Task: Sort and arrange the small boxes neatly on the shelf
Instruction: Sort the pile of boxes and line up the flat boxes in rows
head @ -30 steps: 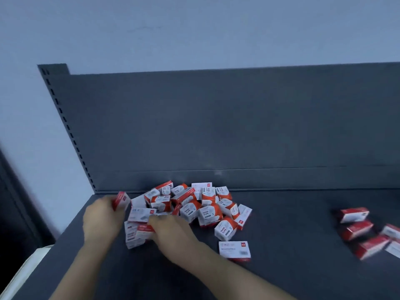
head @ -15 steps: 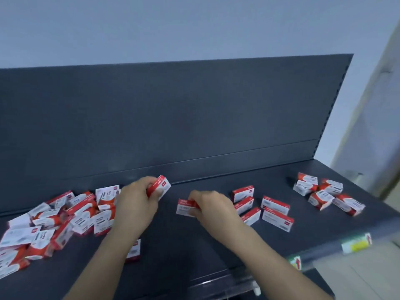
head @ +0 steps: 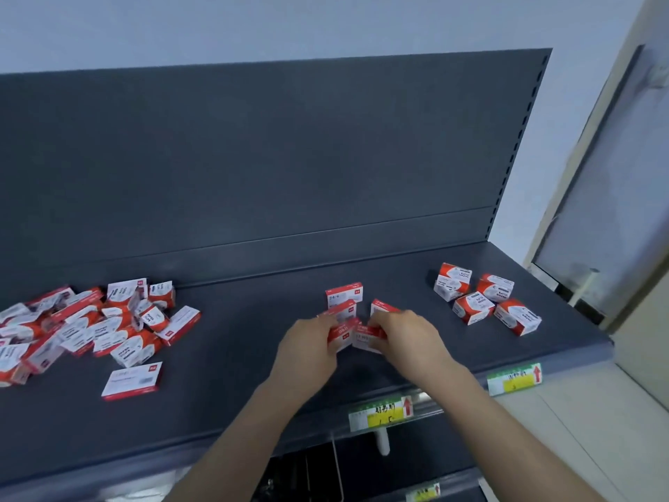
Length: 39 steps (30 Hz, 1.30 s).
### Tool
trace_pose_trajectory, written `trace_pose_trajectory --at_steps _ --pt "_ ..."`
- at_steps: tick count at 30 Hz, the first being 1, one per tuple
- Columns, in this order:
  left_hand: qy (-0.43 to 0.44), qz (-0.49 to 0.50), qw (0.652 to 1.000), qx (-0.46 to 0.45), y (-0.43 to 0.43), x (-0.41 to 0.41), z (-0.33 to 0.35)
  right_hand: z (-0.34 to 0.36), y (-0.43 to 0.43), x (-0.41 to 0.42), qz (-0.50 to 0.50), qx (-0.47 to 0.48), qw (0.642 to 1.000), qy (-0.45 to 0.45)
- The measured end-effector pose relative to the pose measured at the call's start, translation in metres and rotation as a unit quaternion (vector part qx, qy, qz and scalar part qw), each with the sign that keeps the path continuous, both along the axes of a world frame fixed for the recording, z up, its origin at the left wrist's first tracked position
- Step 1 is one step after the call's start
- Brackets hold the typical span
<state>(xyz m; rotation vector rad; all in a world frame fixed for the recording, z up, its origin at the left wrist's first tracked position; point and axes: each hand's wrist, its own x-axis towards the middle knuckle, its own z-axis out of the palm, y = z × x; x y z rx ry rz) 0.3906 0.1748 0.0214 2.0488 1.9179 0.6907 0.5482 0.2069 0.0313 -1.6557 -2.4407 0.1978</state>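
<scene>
Dozens of small red-and-white boxes are lying in a loose heap (head: 90, 327) at the left end of the dark shelf (head: 253, 393); one flat box (head: 132, 380) is lying alone just in front of that heap; both are being left untouched for now. Near the middle, the left hand (head: 307, 351) is being closed around a flat box (head: 340, 335), its grip clamped on that box; just to its right, the right hand (head: 407, 336) is being closed on a second box (head: 367, 336), which is being pressed against the first; both are being set down in front of a short row (head: 344, 297) of like boxes. Farther right, five squarer boxes (head: 487, 298) are being kept as a separate group, well apart from the hands.

For the step to be done well, the two held boxes are probably best squared edge to edge and label up, then slid flush against the row; the grip is best being eased only once both are lying flat, since such light cartons are likely to skid or tip.

Compared with half a second ago, the hands are being held closer together; each box, then carried apart in the air, is now being brought low beside the row.
</scene>
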Motion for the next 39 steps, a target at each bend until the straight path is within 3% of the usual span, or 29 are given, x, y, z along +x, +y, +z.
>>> trace_pose_trajectory --at_steps 8,14,18,22,25,32,39 --pt "0.043 -0.018 0.997 -0.057 0.000 0.018 -0.021 -0.015 0.000 0.006 -0.032 -0.009 0.998 -0.047" --pt "0.040 -0.021 0.998 -0.038 -0.004 0.018 -0.016 -0.010 0.003 -0.001 -0.025 -0.014 0.994 -0.103" --pt "0.006 -0.022 0.998 0.056 -0.009 0.007 0.008 0.013 0.005 -0.016 0.010 0.047 0.998 -0.029" --pt "0.060 0.026 0.987 0.144 -0.008 -0.025 0.022 0.024 0.014 -0.044 0.062 0.070 0.994 0.058" --pt "0.120 0.070 0.976 0.165 -0.012 -0.058 0.027 0.036 0.015 -0.073 0.080 0.064 0.992 0.073" --pt "0.139 0.185 0.968 0.094 -0.037 -0.143 0.040 0.048 0.007 -0.150 0.151 0.093 0.977 0.115" --pt "0.133 0.232 0.963 0.026 -0.056 -0.252 0.039 0.035 -0.006 -0.245 0.170 0.059 0.978 0.107"
